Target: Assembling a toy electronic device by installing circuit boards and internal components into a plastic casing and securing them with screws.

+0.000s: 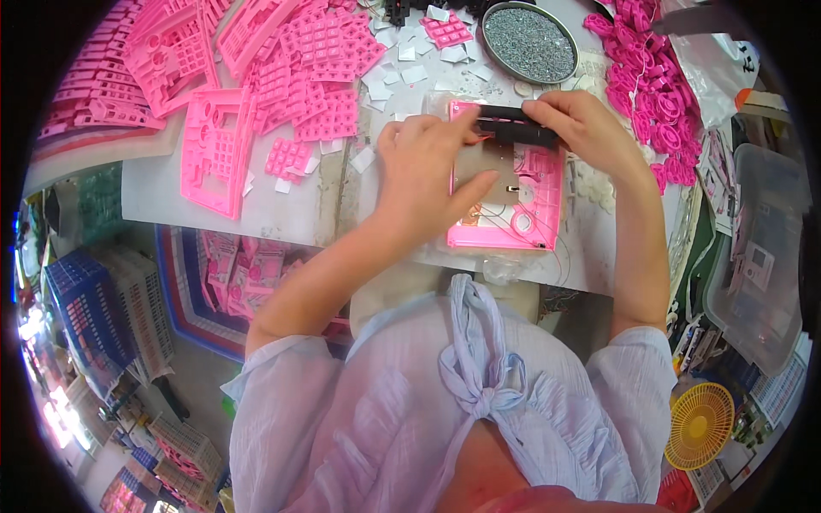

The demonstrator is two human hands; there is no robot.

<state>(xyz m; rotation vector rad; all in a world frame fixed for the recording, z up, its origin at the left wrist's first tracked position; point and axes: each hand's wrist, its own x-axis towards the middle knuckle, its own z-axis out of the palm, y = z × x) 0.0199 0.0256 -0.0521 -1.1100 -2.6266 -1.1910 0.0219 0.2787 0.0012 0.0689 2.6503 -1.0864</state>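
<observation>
A pink plastic housing (547,201) lies on the table in front of me, with a grey-brown board, thin wires and a round fitting inside. Across its far end is a long black plastic part (518,124). My right hand (586,128) pinches that part's right end between thumb and fingers. On the left side of the housing rests my left hand (428,171), its thumb stretched out over the board and its index fingertip at the black part's left end. Thin orange wire shows beside that fingertip. The undersides of both hands are hidden.
Pink keypad pieces (325,51) and pink frames (214,154) pile up at the left. Beyond the housing are a round tray of small screws (530,43) and scattered white squares (410,51). Pink ring-shaped parts (658,94) heap at the right. Baskets (81,299) stand below.
</observation>
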